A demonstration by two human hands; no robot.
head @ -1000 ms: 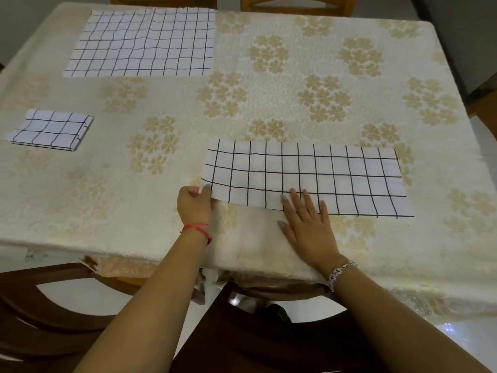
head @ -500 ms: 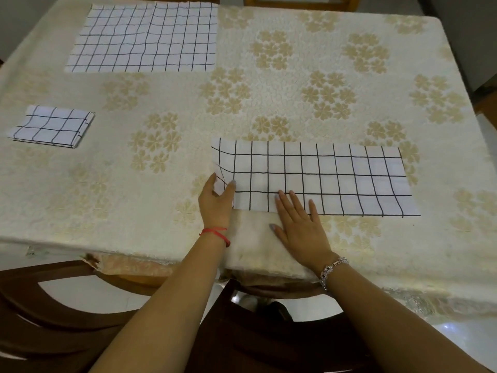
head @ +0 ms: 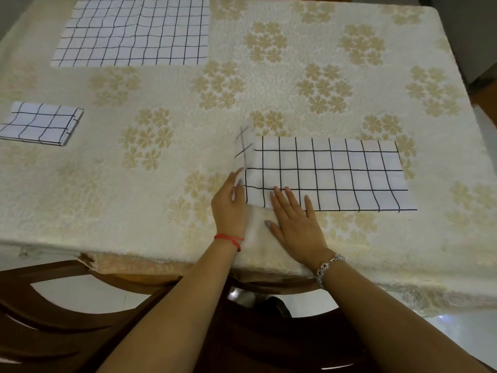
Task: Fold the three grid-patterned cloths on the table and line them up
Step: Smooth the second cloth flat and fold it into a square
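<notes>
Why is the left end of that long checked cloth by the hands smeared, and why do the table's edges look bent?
Head view: the raised end of the half-folded cloth, pinched by the left hand, shows motion blur; the rest is sharp. Head view: the wide-angle lens bows the edges of the table. Light is soft, without hard shadows.

Left, folded cloth [head: 40, 123], behind it spread cloth [head: 134, 30], right (nearer) long cloth [head: 336, 173]

The left hand [head: 230, 208] has slid from the near-left corner of the long white cloth strip with a black grid [head: 336, 173] a little further along its left end, its fingers now stretched out and pinching that edge. That end, flat on the tabletop [head: 134, 200] a second ago, has peeled up and stands raised and blurred.
</notes>
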